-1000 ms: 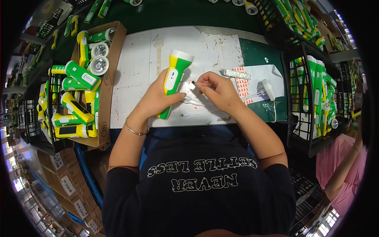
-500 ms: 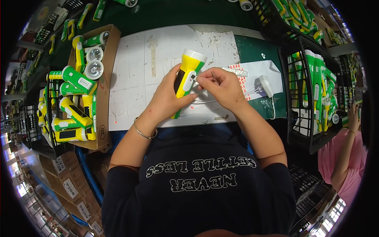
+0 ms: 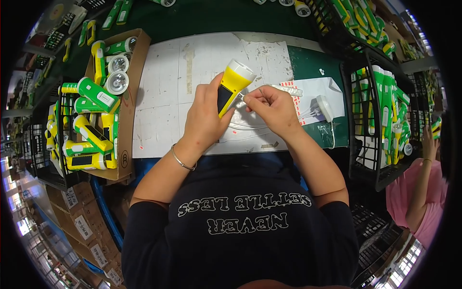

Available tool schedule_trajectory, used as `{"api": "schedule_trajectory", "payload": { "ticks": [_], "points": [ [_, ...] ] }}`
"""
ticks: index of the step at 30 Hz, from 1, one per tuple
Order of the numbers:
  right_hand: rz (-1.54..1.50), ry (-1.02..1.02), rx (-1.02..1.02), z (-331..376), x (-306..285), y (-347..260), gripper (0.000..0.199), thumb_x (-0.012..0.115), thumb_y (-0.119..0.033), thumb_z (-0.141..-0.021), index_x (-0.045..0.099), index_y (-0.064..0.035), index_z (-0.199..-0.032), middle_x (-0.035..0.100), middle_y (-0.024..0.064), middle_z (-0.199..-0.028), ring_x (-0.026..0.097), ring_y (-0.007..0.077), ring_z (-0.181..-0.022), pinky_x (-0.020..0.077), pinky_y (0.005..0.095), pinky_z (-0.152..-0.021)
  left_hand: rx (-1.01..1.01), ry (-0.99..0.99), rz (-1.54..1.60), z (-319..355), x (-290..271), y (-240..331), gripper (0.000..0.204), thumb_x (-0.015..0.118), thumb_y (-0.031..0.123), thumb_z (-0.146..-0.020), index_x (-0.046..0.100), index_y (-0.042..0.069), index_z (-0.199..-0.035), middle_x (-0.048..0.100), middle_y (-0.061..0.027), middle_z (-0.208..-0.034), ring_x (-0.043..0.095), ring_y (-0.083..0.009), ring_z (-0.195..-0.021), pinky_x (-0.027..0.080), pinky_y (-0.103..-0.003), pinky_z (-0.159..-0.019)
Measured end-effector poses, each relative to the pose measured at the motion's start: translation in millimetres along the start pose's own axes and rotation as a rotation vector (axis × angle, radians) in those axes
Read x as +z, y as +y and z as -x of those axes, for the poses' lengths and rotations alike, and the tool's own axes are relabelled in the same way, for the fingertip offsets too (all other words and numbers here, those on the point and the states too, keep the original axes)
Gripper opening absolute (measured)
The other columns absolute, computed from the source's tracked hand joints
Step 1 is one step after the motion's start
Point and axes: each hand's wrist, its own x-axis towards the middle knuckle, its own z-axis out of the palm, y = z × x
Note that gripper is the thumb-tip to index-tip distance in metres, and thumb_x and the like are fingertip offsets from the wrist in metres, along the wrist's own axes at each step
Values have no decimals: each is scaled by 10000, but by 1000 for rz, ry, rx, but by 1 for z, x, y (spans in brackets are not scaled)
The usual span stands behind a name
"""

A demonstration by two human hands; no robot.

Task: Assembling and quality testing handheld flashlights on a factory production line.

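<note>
Two hands: both engaged.
Left hand (image 3: 204, 120): clamped on flashlight (image 3: 232, 85), now raised off mat (image 3: 159, 96).
Right hand (image 3: 274, 108): pinching sticker (image 3: 246, 98) at flashlight body.

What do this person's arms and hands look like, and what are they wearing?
Both forearms are bare below short dark navy sleeves. The left hand has a thin silver bangle at the wrist. The right hand wears no glove, ring or band that I can see. The dark shirt carries white block lettering.

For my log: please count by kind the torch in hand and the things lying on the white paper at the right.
yellow torch, in left hand: 1
sticker sheet: 1
white charger with cable: 1
Total: 3
</note>
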Motion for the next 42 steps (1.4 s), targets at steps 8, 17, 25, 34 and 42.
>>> {"api": "schedule_trajectory", "payload": {
  "ticks": [8,17,25,34,42],
  "points": [
    [-91,24,7,-4,7,7,166,626,-127,-829,617,35,-862,645,51,-747,603,73,-694,458,188,-635,-31,43,80,2,2,-2,750,711,97,-701,310,95,-1335,449,-165,-1020,550,-351,-871,494,-394,-707],
    [-4,-21,0,-9,1,8,156,630,-119,-828,613,32,-861,648,62,-743,598,71,-679,452,184,-622,-120,-18,-81,2,0,0,745,705,100,-710,318,119,-1346,459,-131,-1014,561,-317,-876,504,-405,-691],
    [-66,45,-51,-13,4,10,169,630,-127,-831,606,37,-866,647,59,-748,602,73,-692,457,186,-623,-164,-10,-17,0,2,5,729,699,115,-722,313,95,-1341,442,-146,-1043,557,-327,-896,507,-407,-718],
    [-88,55,-59,-14,3,13,165,627,-120,-831,606,40,-866,651,68,-751,613,79,-694,464,185,-626,-147,7,3,-2,3,7,724,701,98,-721,317,73,-1334,442,-159,-1032,567,-341,-872,512,-402,-701],
    [-27,24,-42,-22,2,6,152,627,-108,-827,608,38,-868,645,64,-749,608,86,-681,462,192,-635,-127,53,-84,-4,3,8,745,714,92,-706,317,70,-1336,445,-151,-1007,568,-327,-849,515,-397,-668]
  ]
}}
